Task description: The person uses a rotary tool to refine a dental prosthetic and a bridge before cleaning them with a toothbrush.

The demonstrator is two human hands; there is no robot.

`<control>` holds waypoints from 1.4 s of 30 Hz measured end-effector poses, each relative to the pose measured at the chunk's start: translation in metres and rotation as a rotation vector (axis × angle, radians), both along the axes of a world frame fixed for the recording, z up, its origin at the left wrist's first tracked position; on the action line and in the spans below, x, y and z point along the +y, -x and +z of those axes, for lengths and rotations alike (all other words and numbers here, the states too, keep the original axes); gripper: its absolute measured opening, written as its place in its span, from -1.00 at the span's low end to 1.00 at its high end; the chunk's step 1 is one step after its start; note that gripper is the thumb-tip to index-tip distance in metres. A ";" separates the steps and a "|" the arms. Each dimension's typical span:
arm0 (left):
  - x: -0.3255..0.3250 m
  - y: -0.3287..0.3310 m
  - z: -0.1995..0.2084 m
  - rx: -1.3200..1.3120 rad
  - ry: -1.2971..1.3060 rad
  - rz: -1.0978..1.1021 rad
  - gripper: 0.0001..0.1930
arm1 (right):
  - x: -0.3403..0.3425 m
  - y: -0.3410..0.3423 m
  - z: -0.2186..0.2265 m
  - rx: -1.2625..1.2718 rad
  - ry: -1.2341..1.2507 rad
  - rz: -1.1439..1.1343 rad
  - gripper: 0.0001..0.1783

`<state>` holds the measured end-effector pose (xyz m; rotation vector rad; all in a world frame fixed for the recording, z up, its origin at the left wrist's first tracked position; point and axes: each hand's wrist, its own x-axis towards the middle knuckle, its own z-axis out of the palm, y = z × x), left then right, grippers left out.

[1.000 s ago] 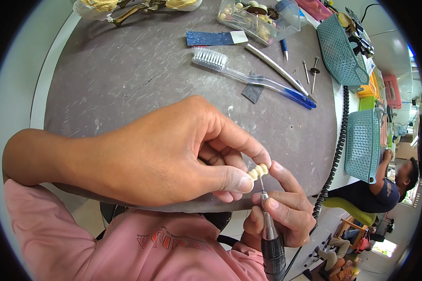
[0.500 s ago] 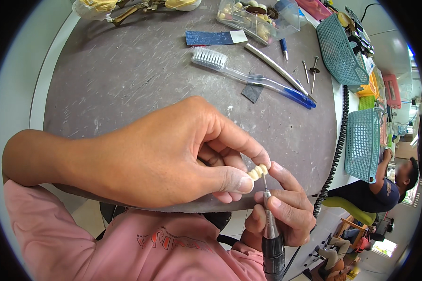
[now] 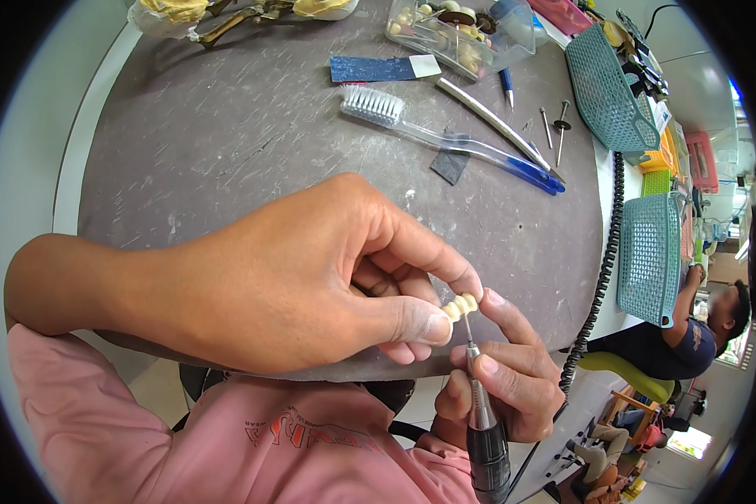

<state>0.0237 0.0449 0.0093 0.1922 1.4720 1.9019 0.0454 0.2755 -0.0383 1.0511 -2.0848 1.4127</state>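
Between thumb and fingertips my left hand point(image 3: 311, 286) pinches a small cream-coloured dental bridge point(image 3: 459, 307) of several joined teeth. My right hand point(image 3: 517, 370) is wrapped round a dental handpiece point(image 3: 485, 437) with a silver nose and black grip. Its thin bur point(image 3: 469, 328) points up and meets the lower side of the bridge, or nearly so; exact contact is too small to tell. My right index fingertip is close against the far end of the bridge. Part of the bridge is hidden by my left thumb.
On the grey bench mat point(image 3: 252, 151) beyond my hands lie a toothbrush point(image 3: 445, 139), a knife-like metal tool point(image 3: 496, 122), blue sandpaper point(image 3: 374, 69) and loose burs point(image 3: 561, 126). A clear box point(image 3: 454, 42) holds small parts. Teal baskets point(image 3: 649, 252) and a coiled cord point(image 3: 615, 227) line the right; a person point(image 3: 689, 328) sits beyond.
The bur and handpiece nose have shifted slightly left along the bridge, with my right fingers following. My left hand keeps nearly the same place and hold.
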 end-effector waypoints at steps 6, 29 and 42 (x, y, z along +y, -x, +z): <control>0.000 0.000 0.002 -0.017 0.005 -0.003 -0.58 | -0.002 0.000 -0.001 0.007 0.017 -0.024 -0.57; 0.000 0.000 0.000 -0.003 -0.003 -0.010 -0.61 | -0.002 -0.001 0.001 -0.007 -0.001 -0.036 -0.60; 0.000 0.000 -0.001 0.023 0.010 -0.016 -0.60 | -0.001 0.000 0.000 -0.008 0.009 -0.031 -0.62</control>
